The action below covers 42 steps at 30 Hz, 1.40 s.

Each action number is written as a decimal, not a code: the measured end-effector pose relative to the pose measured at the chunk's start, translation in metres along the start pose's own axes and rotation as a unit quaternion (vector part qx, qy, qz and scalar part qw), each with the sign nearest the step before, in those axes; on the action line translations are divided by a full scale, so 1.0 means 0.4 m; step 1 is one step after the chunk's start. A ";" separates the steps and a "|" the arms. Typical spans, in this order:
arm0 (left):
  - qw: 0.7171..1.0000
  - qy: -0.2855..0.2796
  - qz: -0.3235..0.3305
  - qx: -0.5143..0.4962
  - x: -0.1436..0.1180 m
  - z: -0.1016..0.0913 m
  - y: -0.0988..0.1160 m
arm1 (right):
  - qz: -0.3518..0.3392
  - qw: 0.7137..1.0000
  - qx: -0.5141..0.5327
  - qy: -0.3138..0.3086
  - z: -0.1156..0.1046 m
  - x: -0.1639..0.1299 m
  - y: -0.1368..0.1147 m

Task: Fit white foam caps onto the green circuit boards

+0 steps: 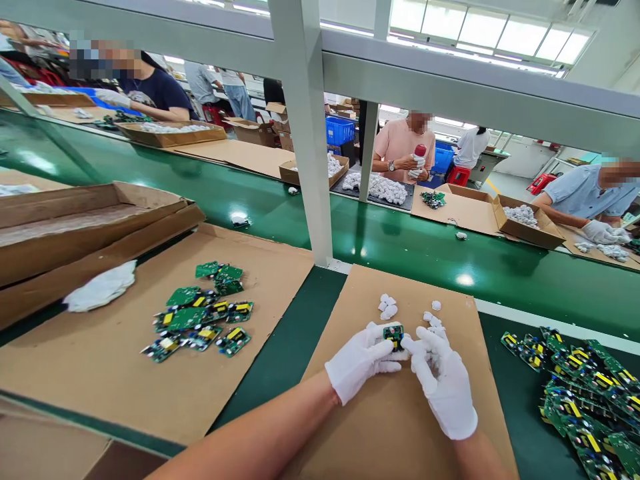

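Both my hands wear white gloves and meet over a cardboard sheet [400,427]. My left hand [360,360] pinches a small green circuit board [394,333] with yellow and black parts. My right hand [445,383] touches the same board from the right with its fingertips. Several small white plastic pieces [387,307] lie on the cardboard just beyond my hands, and more white pieces [434,319] sit next to my right hand.
A pile of green circuit boards [205,317] and a white glove [103,288] lie on cardboard at left. Another heap of boards [585,393] fills the right. Cardboard trays [85,220] stand far left. A white post [310,133] and green conveyor [400,240] lie ahead; people work opposite.
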<state>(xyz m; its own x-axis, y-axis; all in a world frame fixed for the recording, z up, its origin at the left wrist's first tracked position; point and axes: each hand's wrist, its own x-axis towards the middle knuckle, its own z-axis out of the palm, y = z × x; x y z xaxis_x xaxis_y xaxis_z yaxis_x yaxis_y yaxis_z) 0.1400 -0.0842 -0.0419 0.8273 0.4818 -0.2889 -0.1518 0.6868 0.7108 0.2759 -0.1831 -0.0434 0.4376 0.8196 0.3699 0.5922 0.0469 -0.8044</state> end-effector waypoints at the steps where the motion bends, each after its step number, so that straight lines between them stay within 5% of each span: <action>1: 1.000 0.002 0.006 0.019 0.000 0.001 -0.001 | 0.000 1.000 -0.025 0.007 0.002 -0.002 -0.002; 7: 0.987 0.029 0.079 0.139 -0.007 0.004 -0.013 | -0.059 0.983 -0.168 0.041 0.013 -0.008 -0.001; 13: 0.909 0.103 0.167 0.368 -0.028 0.015 -0.017 | -0.121 0.967 -0.221 0.042 0.028 -0.013 0.013; 18: 0.923 0.070 0.166 0.340 -0.032 0.023 -0.008 | -0.108 0.973 -0.203 0.023 0.018 -0.007 0.015; 21: 0.956 0.034 0.126 0.263 -0.028 0.028 -0.001 | -0.129 0.966 -0.225 -0.008 0.009 -0.002 0.016; 26: 0.986 -0.039 0.069 0.149 -0.024 0.030 -0.001 | -0.173 0.959 -0.215 0.060 0.008 0.000 0.020; 29: 0.990 -0.065 0.046 0.114 -0.022 0.024 -0.005 | -0.204 0.958 -0.199 0.046 0.005 0.000 0.020; 36: 0.993 -0.036 0.043 0.106 -0.027 0.032 -0.009 | -0.264 0.936 -0.228 0.053 0.022 0.006 0.018; 42: 0.985 0.025 0.100 0.137 -0.017 0.035 -0.010 | -0.254 0.954 -0.160 0.010 0.049 0.000 0.005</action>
<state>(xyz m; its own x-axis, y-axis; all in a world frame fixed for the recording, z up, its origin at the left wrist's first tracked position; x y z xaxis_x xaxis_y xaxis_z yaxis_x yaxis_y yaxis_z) 0.1427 -0.0979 -0.0341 0.7673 0.6229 -0.1524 -0.1513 0.4067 0.9010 0.2639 -0.1720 -0.0542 0.0508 0.7257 0.6861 0.9060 0.2555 -0.3374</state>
